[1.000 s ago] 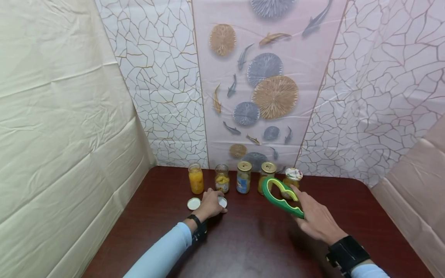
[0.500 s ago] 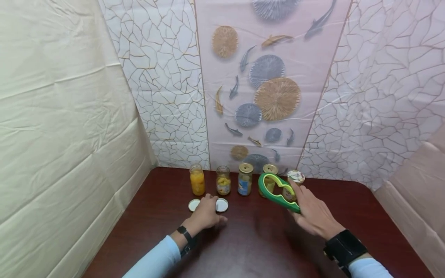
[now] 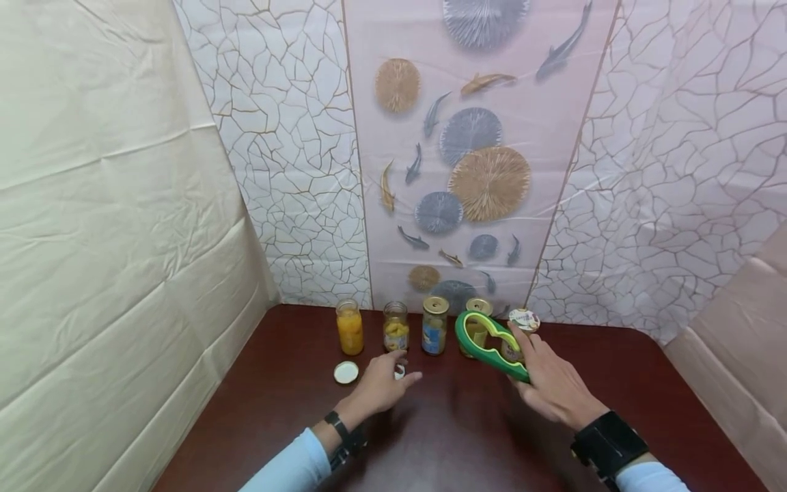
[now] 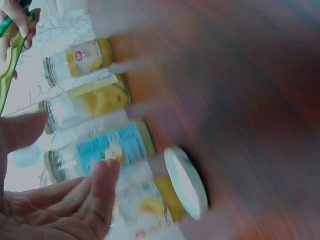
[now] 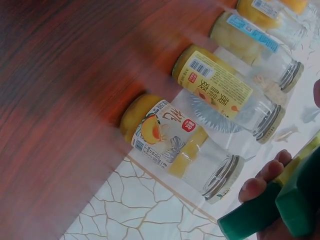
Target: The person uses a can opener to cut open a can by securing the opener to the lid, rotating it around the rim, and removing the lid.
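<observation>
My left hand (image 3: pixel 376 383) hovers over the table with thumb and fingers apart and nothing between them. Just past it, a white-lined jar lid (image 4: pixel 186 182) lies partly hidden in the head view; a second lid (image 3: pixel 346 372) lies to its left. My right hand (image 3: pixel 556 383) grips a green jar opener (image 3: pixel 492 352), raised before the two rightmost jars. Both left jars, one of orange fruit (image 3: pixel 350 335) and one of yellow fruit pieces (image 3: pixel 396 336), have no lids. Lids cover the blue-labelled jar (image 3: pixel 434 335), the yellow-labelled jar (image 5: pixel 215 85) and the peach-labelled jar (image 5: pixel 165 132).
The jars stand in a row near the back edge of the dark red table (image 3: pixel 443 437). Behind them hangs a patterned cloth (image 3: pixel 307 171), and a cream cloth (image 3: pixel 123 239) closes off the left side.
My left hand has moved away from the left lid, to the right, and its fingers have spread; it now covers most of the right lid. The right hand keeps hold of the opener, nearly still.
</observation>
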A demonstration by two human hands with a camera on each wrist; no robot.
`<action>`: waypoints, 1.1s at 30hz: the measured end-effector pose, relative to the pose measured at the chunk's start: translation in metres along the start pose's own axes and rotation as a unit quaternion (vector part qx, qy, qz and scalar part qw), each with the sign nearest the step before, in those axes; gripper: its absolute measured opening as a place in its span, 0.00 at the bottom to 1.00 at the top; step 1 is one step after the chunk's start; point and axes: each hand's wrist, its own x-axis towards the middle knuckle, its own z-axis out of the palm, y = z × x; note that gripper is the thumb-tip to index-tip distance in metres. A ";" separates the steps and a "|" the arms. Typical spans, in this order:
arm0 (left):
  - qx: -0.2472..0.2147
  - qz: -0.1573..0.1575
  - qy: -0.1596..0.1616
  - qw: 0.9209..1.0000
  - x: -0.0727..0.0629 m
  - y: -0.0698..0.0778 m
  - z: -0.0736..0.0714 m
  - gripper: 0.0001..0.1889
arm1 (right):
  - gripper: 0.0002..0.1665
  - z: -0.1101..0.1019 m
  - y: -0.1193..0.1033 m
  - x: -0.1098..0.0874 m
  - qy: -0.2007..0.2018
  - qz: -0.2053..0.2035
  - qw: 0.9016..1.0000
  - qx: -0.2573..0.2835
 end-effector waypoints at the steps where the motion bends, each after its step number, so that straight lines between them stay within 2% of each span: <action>1: -0.008 0.001 0.001 1.000 0.006 0.003 0.004 0.36 | 0.57 0.000 0.000 0.000 0.003 -0.002 1.000 -0.001; 5: -0.023 -0.013 -0.009 1.000 0.035 0.015 0.017 0.40 | 0.55 0.001 0.001 0.000 0.013 -0.009 1.000 -0.002; 9: -0.058 -0.045 -0.017 0.997 0.062 0.019 0.034 0.46 | 0.55 0.003 0.000 0.000 0.025 -0.013 1.000 -0.002; 13: -0.087 -0.089 0.016 0.992 0.087 0.014 0.055 0.50 | 0.55 0.004 -0.001 -0.002 0.042 -0.014 0.999 -0.002; 16: -0.107 -0.098 0.054 0.988 0.101 0.008 0.066 0.50 | 0.55 0.006 -0.002 -0.003 0.050 -0.018 0.999 0.000; 19: -0.129 -0.084 0.078 0.985 0.108 0.006 0.070 0.46 | 0.56 0.006 -0.003 -0.004 0.054 -0.021 0.998 0.000; 22: -0.137 -0.073 0.089 0.984 0.110 0.005 0.071 0.41 | 0.56 0.007 -0.003 -0.006 0.054 -0.023 0.998 -0.001; 33: -0.150 -0.052 0.087 0.983 0.114 0.003 0.071 0.31 | 0.55 0.009 -0.002 -0.005 0.045 -0.018 0.999 -0.005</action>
